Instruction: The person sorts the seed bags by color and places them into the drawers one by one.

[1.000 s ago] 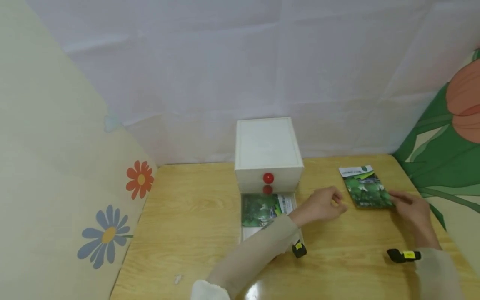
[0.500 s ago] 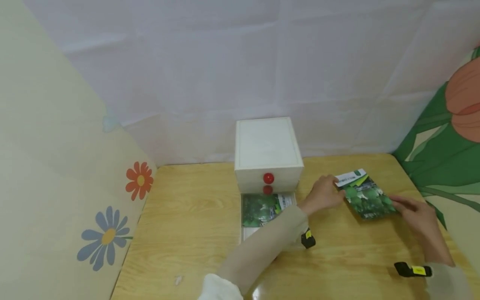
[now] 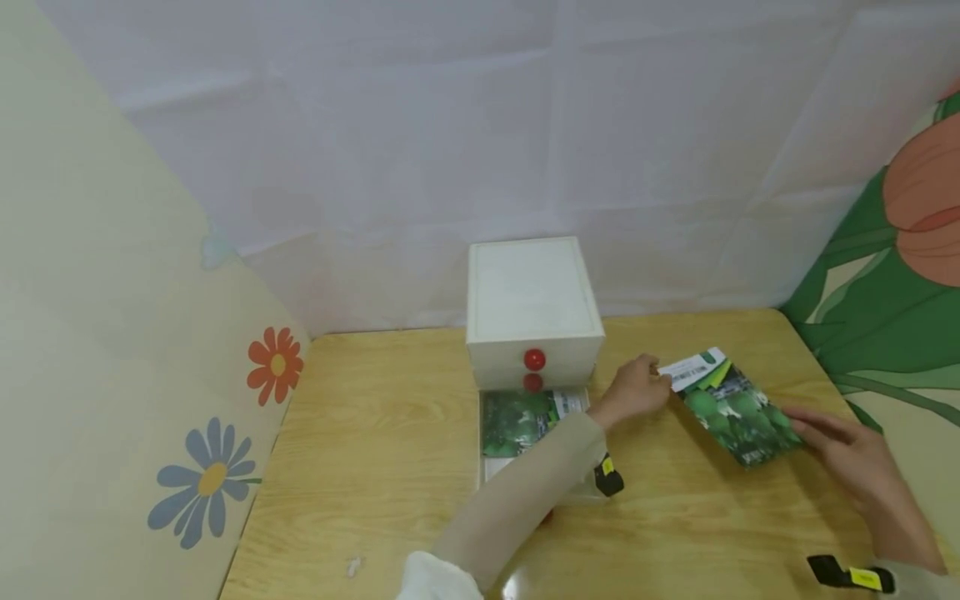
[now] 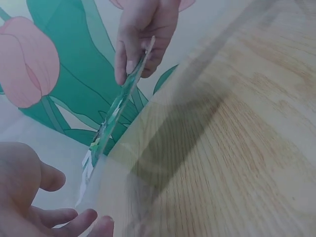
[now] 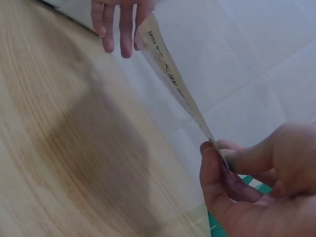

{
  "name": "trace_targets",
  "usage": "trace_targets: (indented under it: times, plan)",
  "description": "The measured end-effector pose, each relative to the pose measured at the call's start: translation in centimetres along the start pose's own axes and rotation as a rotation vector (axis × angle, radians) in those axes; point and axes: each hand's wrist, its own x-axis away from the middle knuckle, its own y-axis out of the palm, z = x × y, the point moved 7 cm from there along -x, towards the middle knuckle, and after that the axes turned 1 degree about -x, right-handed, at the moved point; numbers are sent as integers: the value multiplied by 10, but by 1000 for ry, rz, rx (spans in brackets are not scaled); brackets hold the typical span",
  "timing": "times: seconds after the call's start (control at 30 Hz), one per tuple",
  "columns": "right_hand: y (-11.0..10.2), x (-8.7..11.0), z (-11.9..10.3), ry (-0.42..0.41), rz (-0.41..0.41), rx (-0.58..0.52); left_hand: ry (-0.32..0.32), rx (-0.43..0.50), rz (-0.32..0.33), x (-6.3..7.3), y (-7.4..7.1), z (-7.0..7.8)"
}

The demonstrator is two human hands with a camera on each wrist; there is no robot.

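A flat green seed packet (image 3: 738, 408), white at one end and printed with round green fruit, hangs tilted over the table at the right. My right hand (image 3: 851, 454) pinches its near right corner; the right wrist view shows thumb and fingers (image 5: 217, 158) meeting on the edge. At the white end is my left hand (image 3: 633, 392), its fingertips right at that edge in the head view. In the left wrist view, its thumb (image 4: 52, 177) and fingers stay apart. A similar green packet (image 3: 517, 423) lies in the pulled-out lower drawer (image 3: 481, 442), partly hidden by my left sleeve.
The white drawer box (image 3: 532, 287) with red knobs (image 3: 534, 359) stands at the back middle of the wooden table (image 3: 382, 417). A pale cloth wall (image 3: 420, 150) rises behind it. Flower-painted panels (image 3: 877, 317) border both sides.
My right hand has lifted the packet off the table and drawn it nearer, turning its white end leftward. My left hand has come up to that white end.
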Motion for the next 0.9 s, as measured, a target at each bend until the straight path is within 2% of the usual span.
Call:
trace_targets:
  times: [0.13,0.27,0.47,0.73,0.9]
  plan:
    - [0,4,2,9,19,83,9,26,-9,1,-2,2]
    - [-2,7,4,15,2,126,11,35,-24,1,-2,2]
    - [0,10,1,3,-38,137,32,35,-35,0,-1,0]
    - [2,10,1,-11,-105,172,53,61,-106,1,3,-8]
    - [5,15,7,-1,-148,144,13,104,-161,7,10,-19]
